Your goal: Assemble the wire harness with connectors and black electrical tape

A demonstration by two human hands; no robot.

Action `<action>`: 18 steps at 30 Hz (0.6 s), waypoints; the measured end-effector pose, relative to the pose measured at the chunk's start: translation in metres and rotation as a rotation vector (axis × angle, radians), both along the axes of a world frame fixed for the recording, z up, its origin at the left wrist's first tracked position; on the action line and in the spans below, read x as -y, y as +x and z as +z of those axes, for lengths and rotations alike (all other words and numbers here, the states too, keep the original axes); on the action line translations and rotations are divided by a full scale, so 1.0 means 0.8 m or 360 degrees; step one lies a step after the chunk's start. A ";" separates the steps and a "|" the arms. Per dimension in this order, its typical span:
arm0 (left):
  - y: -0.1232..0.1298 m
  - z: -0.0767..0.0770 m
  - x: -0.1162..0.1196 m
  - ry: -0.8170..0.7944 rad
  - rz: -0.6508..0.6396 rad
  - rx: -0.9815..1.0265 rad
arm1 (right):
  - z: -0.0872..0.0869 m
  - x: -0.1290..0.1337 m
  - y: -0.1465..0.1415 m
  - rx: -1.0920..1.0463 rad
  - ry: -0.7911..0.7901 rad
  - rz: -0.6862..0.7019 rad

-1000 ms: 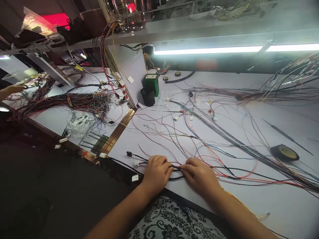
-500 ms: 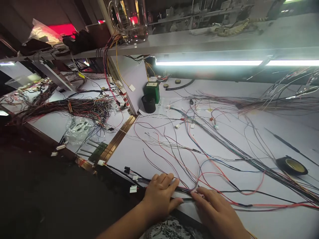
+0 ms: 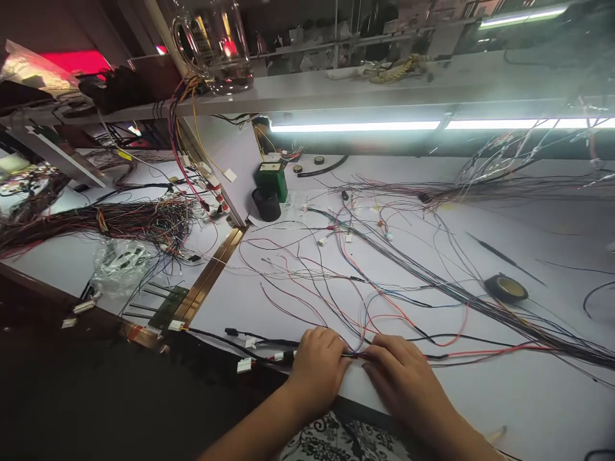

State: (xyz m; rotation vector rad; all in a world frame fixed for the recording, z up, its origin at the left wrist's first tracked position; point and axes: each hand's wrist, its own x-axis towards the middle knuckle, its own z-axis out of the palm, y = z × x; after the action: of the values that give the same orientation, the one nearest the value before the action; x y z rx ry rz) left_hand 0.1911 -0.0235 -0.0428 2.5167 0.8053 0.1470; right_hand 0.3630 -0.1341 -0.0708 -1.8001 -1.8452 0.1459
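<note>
My left hand (image 3: 318,365) is closed around a bundle of wires (image 3: 354,354) near the front edge of the bench, its fingers curled over the top. Close on its right, my right hand (image 3: 401,370) grips the same bundle between thumb and fingers, the fingertips partly hidden. Left of my left hand, black-sleeved leads (image 3: 216,338) come out and end in white connectors, one white connector (image 3: 244,365) lying at the bench edge. To the right, red and black wires (image 3: 480,351) run on from my right hand. Thin loose wires (image 3: 307,307) fan out beyond both hands.
A roll of black tape (image 3: 505,289) and a thin dark tool (image 3: 502,256) lie at the right. At the back stand a black cup (image 3: 266,203) and a green box (image 3: 275,179). A copper-coloured strip (image 3: 211,275) crosses the bench at left. A glass jug (image 3: 216,48) stands on the shelf.
The view has swung right, so the bench things appear further left. My left fingers have curled in around the wires, and my right hand has closed on the bundle.
</note>
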 end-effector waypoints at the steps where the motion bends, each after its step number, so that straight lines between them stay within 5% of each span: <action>1: 0.003 0.004 -0.003 -0.0030 0.0005 -0.0019 | 0.003 0.000 0.000 0.0017 -0.0004 0.0003; 9: 0.022 0.033 -0.036 -0.0115 -0.0180 -0.0343 | 0.019 0.008 -0.005 0.0084 0.0132 -0.0045; 18: 0.048 0.059 -0.058 0.0084 -0.0578 -0.0548 | 0.037 -0.032 -0.034 0.0350 -0.0559 -0.0302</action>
State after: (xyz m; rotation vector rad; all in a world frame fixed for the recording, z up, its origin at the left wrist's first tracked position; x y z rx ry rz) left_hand 0.2297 0.0226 0.0047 2.7279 0.4550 -0.4011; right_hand 0.3359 -0.1088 -0.0412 -2.3039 -1.8716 0.2196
